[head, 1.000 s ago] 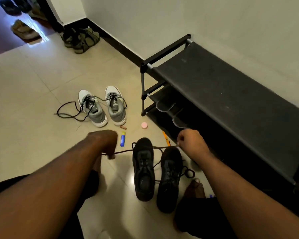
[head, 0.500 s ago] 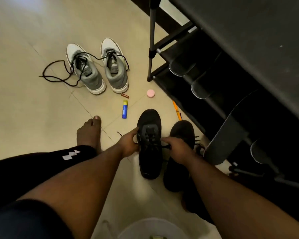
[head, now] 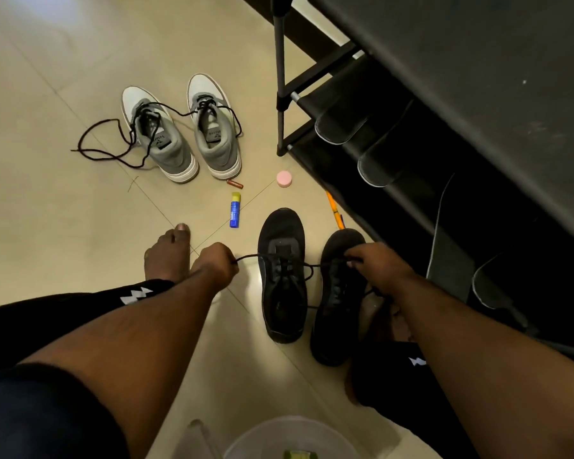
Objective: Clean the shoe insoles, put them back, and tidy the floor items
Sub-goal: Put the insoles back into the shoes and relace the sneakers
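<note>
- Your left hand [head: 216,263] is pinching one end of the black lace [head: 251,257], fingers curled tight round it, just left of the left black shoe [head: 283,276].
- Your right hand [head: 376,265] is gripping the other end of that lace, fingers closed on it, over the right black shoe [head: 337,299].
- The lace is stretching roughly level between your hands, crossing the left shoe's eyelets.
- Both black shoes are lying on the floor [head: 47,210] side by side, long axes running away from you, toes pointing toward the top of the view; the right one is tilting slightly rightward at the toe.
- The grey shoes [head: 183,130] are sitting farther off, toes also pointing away, with a loose dark lace trailing left.
- A blue tube [head: 235,210], a pink cap [head: 284,179] and an orange pen [head: 333,208] are lying between the pairs.
- Insoles [head: 340,125] are leaning on the rack [head: 444,77] at your right.
- Your bare foot [head: 168,253] is resting beside your left hand.
</note>
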Demonstrator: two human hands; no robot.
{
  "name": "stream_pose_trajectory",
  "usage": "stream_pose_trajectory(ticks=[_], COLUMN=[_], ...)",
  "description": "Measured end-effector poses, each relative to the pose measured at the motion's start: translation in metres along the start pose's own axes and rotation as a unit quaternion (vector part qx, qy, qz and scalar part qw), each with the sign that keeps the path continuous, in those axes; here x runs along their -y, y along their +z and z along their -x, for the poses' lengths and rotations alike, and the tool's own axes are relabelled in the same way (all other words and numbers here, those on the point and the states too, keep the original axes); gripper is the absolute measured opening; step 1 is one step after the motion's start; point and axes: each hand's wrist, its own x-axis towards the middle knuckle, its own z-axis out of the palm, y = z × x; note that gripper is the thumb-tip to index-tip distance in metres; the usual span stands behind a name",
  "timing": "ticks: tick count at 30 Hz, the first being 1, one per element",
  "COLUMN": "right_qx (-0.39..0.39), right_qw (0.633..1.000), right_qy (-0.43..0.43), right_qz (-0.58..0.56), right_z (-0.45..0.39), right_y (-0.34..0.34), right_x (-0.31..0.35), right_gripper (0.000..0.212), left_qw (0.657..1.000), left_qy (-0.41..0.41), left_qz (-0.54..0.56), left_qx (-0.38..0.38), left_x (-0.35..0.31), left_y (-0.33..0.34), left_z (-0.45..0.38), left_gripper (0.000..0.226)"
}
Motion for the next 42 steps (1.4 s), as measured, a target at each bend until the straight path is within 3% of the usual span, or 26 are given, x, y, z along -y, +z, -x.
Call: stream_pose_trajectory(ticks=[6, 9, 11, 13, 15, 17, 21, 23, 25, 27, 29, 31, 32, 33, 34, 35, 37, 38, 40, 42], right_qx=[-0.001, -0.016, -0.035, 0.002, 0.073, 0.092, 0.012, -0.011, -0.044, -0.038, -0.012, -0.004, -0.001, 0.001, 0.010, 0.021, 0.045, 0.047, 0.033, 0.006], right_qw=[0.999, 0.979, 0.969, 0.987, 0.996, 0.990, 0.963, 0.968, 0.985, 0.991, 0.991, 0.999, 0.996, 0.969, 0.907, 0.820, 0.662, 0.620, 0.604, 0.625], right_qy=[-0.014, 0.053, 0.060, -0.003, -0.050, -0.040, 0.022, 0.027, 0.067, 0.126, 0.111, 0.048, 0.026, 0.028, 0.043, 0.053, 0.059, 0.062, 0.081, 0.109], right_qz=[0.047, 0.195, 0.236, 0.158, 0.007, -0.102, -0.267, -0.248, -0.149, -0.031, 0.073, 0.019, -0.086, -0.244, -0.419, -0.570, -0.746, -0.781, -0.792, -0.773], right_z=[0.003, 0.010, 0.009, 0.003, -0.003, -0.005, -0.008, -0.008, -0.011, -0.007, -0.005, -0.007, -0.009, -0.008, -0.007, -0.007, -0.007, -0.007, -0.009, -0.014], right_y=[-0.026, -0.024, -0.014, 0.006, 0.028, 0.048, 0.067, 0.066, 0.061, 0.051, 0.046, 0.052, 0.056, 0.057, 0.056, 0.054, 0.053, 0.054, 0.062, 0.073], right_x=[0.007, 0.015, 0.027, 0.044, 0.062, 0.071, 0.070, 0.062, 0.040, 0.020, 0.013, 0.020, 0.028, 0.040, 0.052, 0.062, 0.075, 0.079, 0.084, 0.084], right_gripper=[0.026, 0.024, 0.036, 0.047, 0.053, 0.060, 0.057, 0.043, 0.024, 0.022, 0.020, 0.016, 0.014, 0.014, 0.015, 0.022, 0.033, 0.032, 0.027, 0.025], left_qw=[1.000, 0.987, 0.970, 0.982, 0.985, 0.977, 0.976, 0.978, 0.977, 0.984, 0.991, 0.985, 0.984, 0.984, 0.986, 0.978, 0.911, 0.869, 0.803, 0.761], left_qy=[-0.008, -0.044, -0.009, 0.070, 0.137, 0.149, 0.126, 0.102, 0.079, 0.059, 0.063, 0.078, 0.096, 0.120, 0.142, 0.144, 0.081, 0.045, -0.013, -0.061], left_qz=[0.015, -0.149, -0.243, -0.172, -0.018, 0.091, 0.139, 0.161, 0.189, 0.150, 0.012, -0.102, -0.114, -0.093, -0.019, 0.115, 0.384, 0.469, 0.563, 0.616], left_qx=[0.007, -0.034, -0.031, 0.036, 0.099, 0.124, 0.112, 0.085, 0.067, 0.077, 0.120, 0.118, 0.102, 0.090, 0.087, 0.095, 0.129, 0.153, 0.195, 0.194], left_x=[-0.014, -0.014, -0.015, -0.007, -0.008, -0.016, -0.027, -0.023, -0.009, 0.009, 0.019, 0.016, 0.010, 0.004, -0.005, -0.013, -0.028, -0.033, -0.035, -0.031], left_y=[-0.007, -0.017, -0.022, -0.004, 0.013, 0.025, 0.034, 0.031, 0.026, 0.020, 0.017, 0.020, 0.021, 0.021, 0.019, 0.016, 0.014, 0.015, 0.026, 0.041], left_z=[0.016, 0.034, 0.050, 0.035, 0.024, 0.016, 0.007, 0.003, 0.000, -0.005, -0.007, -0.004, 0.001, 0.003, 0.007, 0.012, 0.019, 0.019, 0.024, 0.030], left_gripper=[0.026, 0.039, 0.049, 0.071, 0.086, 0.079, 0.046, 0.025, 0.004, 0.012, 0.008, 0.013, 0.014, 0.017, 0.021, 0.022, 0.016, 0.015, 0.025, 0.035])
